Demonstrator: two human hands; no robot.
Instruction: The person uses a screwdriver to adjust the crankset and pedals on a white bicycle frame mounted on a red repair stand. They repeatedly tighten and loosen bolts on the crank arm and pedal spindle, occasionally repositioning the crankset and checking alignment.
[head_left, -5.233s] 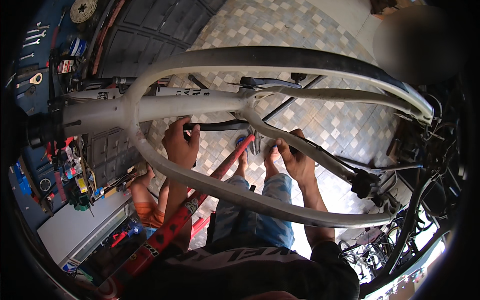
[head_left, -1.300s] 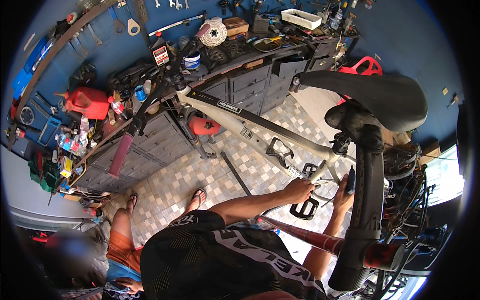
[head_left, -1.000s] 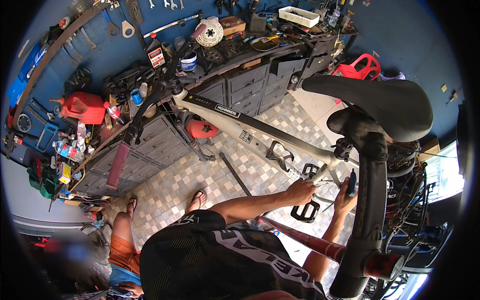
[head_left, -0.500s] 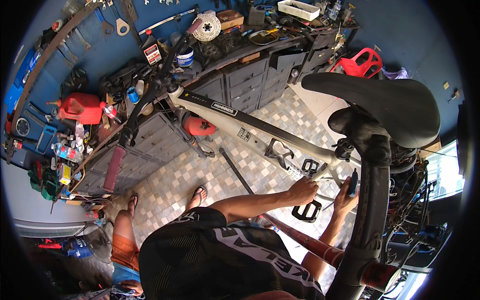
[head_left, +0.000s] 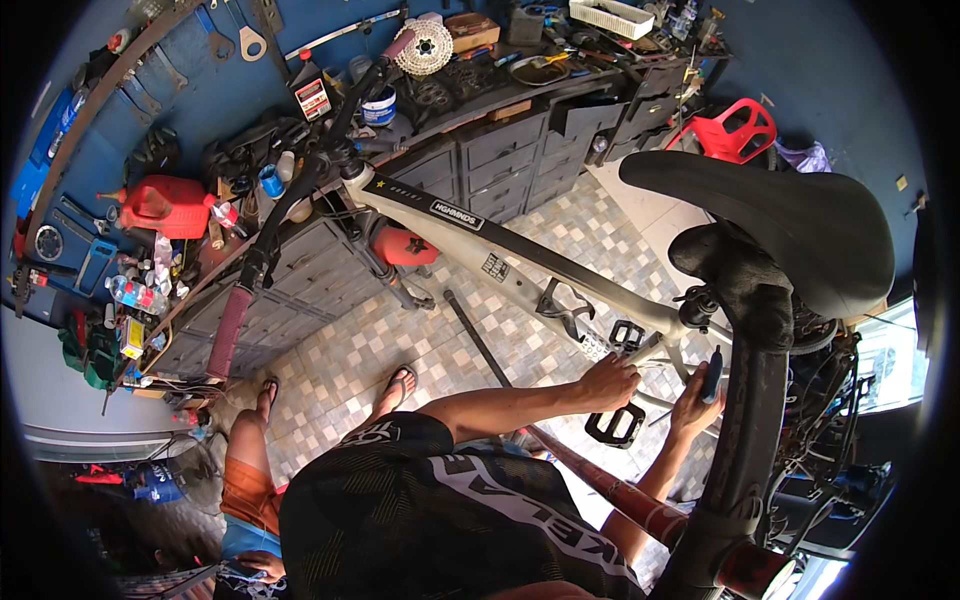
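Note:
A bicycle frame (head_left: 520, 283) in pale grey and black stretches across the middle, with its black saddle (head_left: 790, 215) at the right. My left hand (head_left: 610, 382) is closed beside the lower part of the frame, close to the cranks; what its fingers hold, if anything, is hidden. Below it is a black flat pedal (head_left: 614, 426), and another pedal (head_left: 627, 335) shows beyond the frame. My right hand (head_left: 693, 408) grips a slim dark blue tool (head_left: 713, 374) with a narrow upper end, just left of the black seat tube area. The tool's kind is unclear.
A cluttered workbench (head_left: 500, 140) with drawers curves along the far wall, carrying a cassette (head_left: 424, 48) and a red jerrycan (head_left: 165, 207). A red-and-grey stand bar (head_left: 610, 483) crosses near my arms. Another person's leg (head_left: 247, 450) is at left; a red chair (head_left: 735, 130) stands far right.
The whole view has shifted slightly, so the scene sits a little farther right. Both hands stay in nearly the same places by the frame, the right still gripping the blue tool.

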